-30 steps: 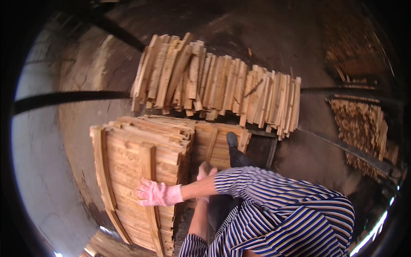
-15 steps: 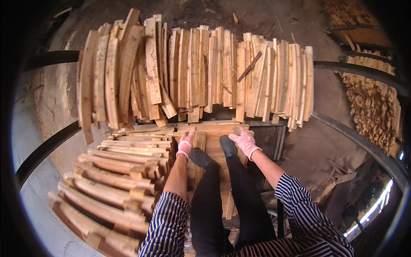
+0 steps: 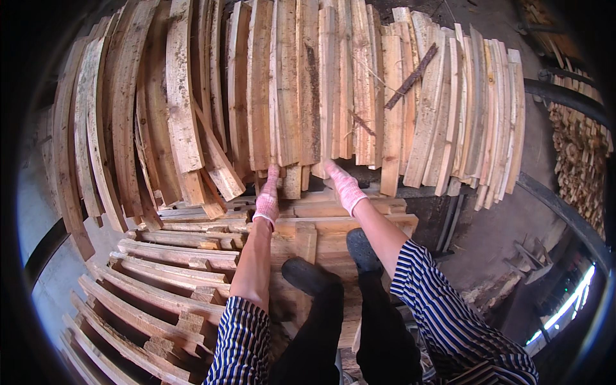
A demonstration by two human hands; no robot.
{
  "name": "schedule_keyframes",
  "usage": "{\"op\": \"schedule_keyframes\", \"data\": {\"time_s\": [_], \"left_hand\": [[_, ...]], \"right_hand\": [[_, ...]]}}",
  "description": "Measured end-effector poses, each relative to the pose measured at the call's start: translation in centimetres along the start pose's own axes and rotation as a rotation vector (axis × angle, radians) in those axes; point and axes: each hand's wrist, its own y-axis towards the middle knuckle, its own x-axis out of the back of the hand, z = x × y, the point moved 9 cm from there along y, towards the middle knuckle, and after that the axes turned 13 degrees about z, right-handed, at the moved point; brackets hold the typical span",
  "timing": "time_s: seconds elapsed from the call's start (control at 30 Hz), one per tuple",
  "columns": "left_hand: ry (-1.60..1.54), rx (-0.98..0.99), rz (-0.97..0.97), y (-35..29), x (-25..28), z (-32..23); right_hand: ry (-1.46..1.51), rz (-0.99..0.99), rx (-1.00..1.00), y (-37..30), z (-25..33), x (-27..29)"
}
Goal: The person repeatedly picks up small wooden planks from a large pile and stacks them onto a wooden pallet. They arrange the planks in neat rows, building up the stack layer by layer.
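Note:
My left hand (image 3: pixel 267 200), in a pink-and-white knitted glove, reaches to the near ends of a row of rough wooden planks (image 3: pixel 287 90). Its fingers are stretched out, with the tips at a plank end. My right hand (image 3: pixel 346 187), gloved alike, is a little to the right with fingers extended and slightly apart, its tips against another plank end. Short plank ends (image 3: pixel 292 182) stick out between the two hands. The undersides of my fingers are hidden. Below my hands is a stack of flat boards (image 3: pixel 321 224), with my dark shoes (image 3: pixel 312 276) on it.
Stacked wooden slats with spacer blocks (image 3: pixel 167 273) stand at the left. Dark metal bars (image 3: pixel 564 208) flank the planks. A strip of bark (image 3: pixel 410 77) lies on the row. Another woodpile (image 3: pixel 574 141) is at the far right, with scrap wood (image 3: pixel 529 263) on the floor.
Both hands have left the edges of the flat boards and moved forward to the near plank ends. The view has shifted, so the plank row looks closer and larger.

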Motion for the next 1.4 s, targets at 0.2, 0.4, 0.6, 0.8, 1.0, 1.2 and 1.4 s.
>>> {"op": "schedule_keyframes", "data": {"time_s": [0.2,0.4,0.6,0.8,1.0,1.2,1.4], "left_hand": [[-0.146,0.054,0.196,-0.2,-1.7,2.6],[0.163,0.059,0.496,-2.0,-15.9,0.1],[-0.142,-0.271,0.782,-4.3,-22.7,-8.1],[-0.273,-0.152,0.519,2.2,-20.0,-9.7],[-0.474,-0.257,0.573,-0.3,-17.5,-15.0],[-0.226,-0.423,0.386,-5.2,-18.6,-17.9],[-0.121,-0.124,0.199,-24.0,-18.1,-14.1]], "right_hand": [[0.036,-0.029,-0.034,-2.4,2.5,-5.6],[-0.52,0.147,-0.003,-9.3,12.2,1.2],[-0.566,0.067,0.092,-13.4,23.2,4.8],[-0.849,-0.33,-0.035,-7.3,21.1,4.1],[-0.95,-0.081,-0.123,-6.4,21.0,-2.4],[-0.464,-0.088,0.099,-9.7,22.8,-4.8],[-0.303,0.095,-0.084,-27.4,18.3,-10.6]]}}
